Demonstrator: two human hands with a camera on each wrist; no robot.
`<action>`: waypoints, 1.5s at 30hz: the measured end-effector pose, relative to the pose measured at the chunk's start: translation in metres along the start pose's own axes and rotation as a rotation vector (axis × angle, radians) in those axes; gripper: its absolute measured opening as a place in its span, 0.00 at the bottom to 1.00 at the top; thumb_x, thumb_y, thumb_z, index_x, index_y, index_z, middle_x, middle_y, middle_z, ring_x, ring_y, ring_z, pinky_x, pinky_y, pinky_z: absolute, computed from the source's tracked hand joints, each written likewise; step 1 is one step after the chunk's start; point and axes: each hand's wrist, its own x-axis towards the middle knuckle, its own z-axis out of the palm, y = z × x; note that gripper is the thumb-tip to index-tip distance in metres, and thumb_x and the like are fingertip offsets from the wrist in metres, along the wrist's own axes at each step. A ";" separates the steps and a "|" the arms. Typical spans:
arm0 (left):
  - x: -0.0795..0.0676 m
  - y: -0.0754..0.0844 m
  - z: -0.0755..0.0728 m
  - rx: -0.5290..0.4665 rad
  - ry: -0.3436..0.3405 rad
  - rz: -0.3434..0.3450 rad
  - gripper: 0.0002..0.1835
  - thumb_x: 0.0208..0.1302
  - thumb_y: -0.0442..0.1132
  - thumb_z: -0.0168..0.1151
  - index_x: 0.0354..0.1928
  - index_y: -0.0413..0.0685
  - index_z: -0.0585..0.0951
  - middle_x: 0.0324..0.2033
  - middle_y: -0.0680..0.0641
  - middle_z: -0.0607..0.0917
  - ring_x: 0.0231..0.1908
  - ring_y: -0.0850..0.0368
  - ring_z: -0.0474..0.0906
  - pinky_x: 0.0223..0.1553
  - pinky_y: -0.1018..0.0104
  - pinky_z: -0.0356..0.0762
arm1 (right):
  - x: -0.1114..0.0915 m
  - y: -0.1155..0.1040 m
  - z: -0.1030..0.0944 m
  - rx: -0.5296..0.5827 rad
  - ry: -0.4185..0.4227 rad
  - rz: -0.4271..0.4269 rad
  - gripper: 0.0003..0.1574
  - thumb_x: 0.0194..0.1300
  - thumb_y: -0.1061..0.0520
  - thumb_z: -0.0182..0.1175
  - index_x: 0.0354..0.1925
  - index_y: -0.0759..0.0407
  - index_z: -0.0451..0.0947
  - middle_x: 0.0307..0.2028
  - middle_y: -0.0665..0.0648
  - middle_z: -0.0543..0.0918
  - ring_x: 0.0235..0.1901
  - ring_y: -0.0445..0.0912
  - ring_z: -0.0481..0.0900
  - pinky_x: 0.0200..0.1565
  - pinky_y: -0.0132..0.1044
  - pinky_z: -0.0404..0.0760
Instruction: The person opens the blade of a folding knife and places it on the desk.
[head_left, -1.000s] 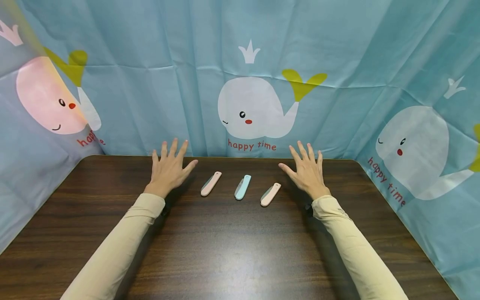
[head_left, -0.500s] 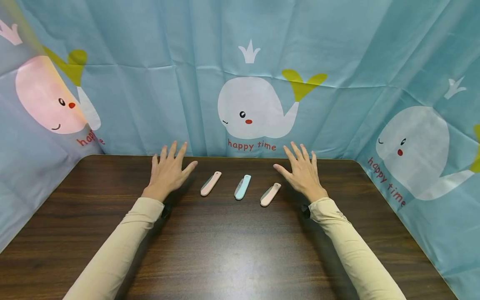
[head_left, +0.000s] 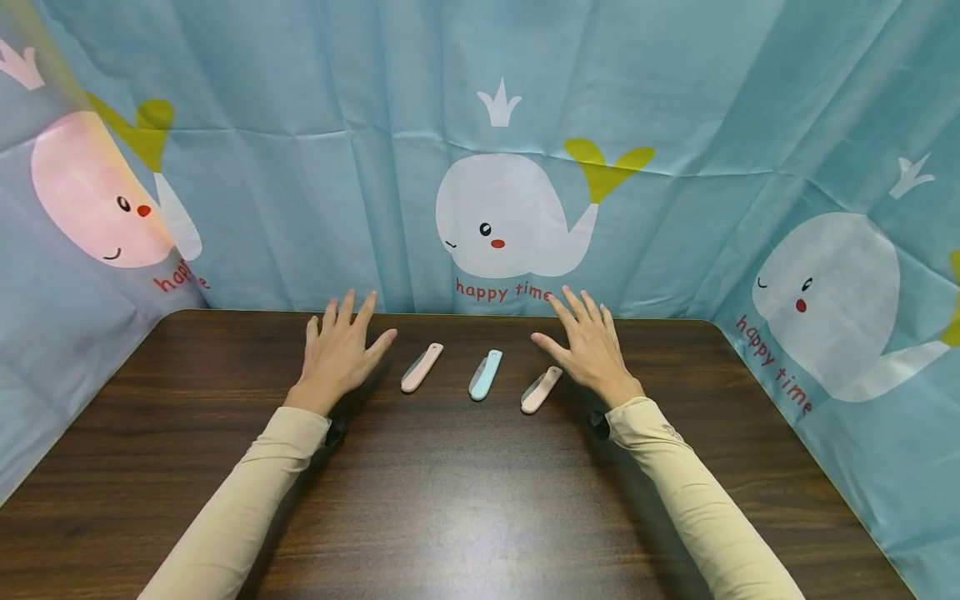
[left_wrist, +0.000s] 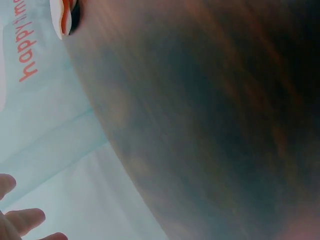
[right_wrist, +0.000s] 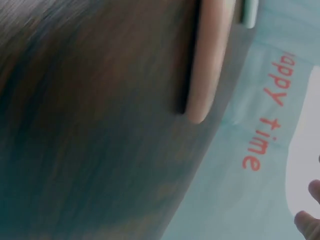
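Three folding knives lie in a row on the dark wooden table [head_left: 450,467]. The left one [head_left: 423,368] has a pale pink handle, the middle one [head_left: 487,375] a light blue handle, and the right pink knife [head_left: 542,390] lies a little nearer. Each blade is folded in along its handle. My left hand [head_left: 335,354], fingers spread, is left of the left knife and holds nothing. My right hand [head_left: 592,346] is spread too, its thumb close above the tip of the right pink knife. In the right wrist view that pink knife [right_wrist: 207,65] shows large and blurred.
A light blue curtain [head_left: 300,225] with printed whales hangs behind the table's far edge and along both sides. Both forearms, in cream sleeves [head_left: 693,492], reach in from the front over the table. A dark band [head_left: 597,424] sits at the right wrist.
My right hand has moved left, from beside the right pink knife to close by its far end. The left hand has drawn back slightly. All three knives lie where they were.
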 end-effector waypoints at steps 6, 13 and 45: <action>-0.003 0.003 0.001 -0.015 -0.008 -0.001 0.40 0.74 0.64 0.45 0.79 0.52 0.51 0.76 0.33 0.51 0.74 0.30 0.47 0.68 0.28 0.45 | 0.003 -0.009 0.000 0.046 -0.032 -0.031 0.48 0.69 0.32 0.54 0.76 0.52 0.57 0.77 0.60 0.55 0.76 0.62 0.49 0.73 0.63 0.47; -0.010 0.007 0.002 -0.050 -0.041 0.001 0.39 0.75 0.63 0.44 0.78 0.50 0.52 0.75 0.31 0.54 0.72 0.29 0.51 0.68 0.29 0.48 | 0.007 -0.022 0.002 0.091 -0.061 -0.064 0.46 0.69 0.35 0.56 0.75 0.54 0.58 0.77 0.59 0.57 0.76 0.62 0.51 0.72 0.62 0.51; -0.027 0.016 0.013 -0.152 -0.199 -0.017 0.36 0.74 0.57 0.49 0.76 0.45 0.59 0.69 0.30 0.66 0.66 0.27 0.64 0.61 0.29 0.61 | 0.024 -0.059 0.024 0.272 -0.150 -0.103 0.41 0.72 0.37 0.54 0.74 0.56 0.62 0.74 0.60 0.64 0.75 0.59 0.56 0.74 0.56 0.54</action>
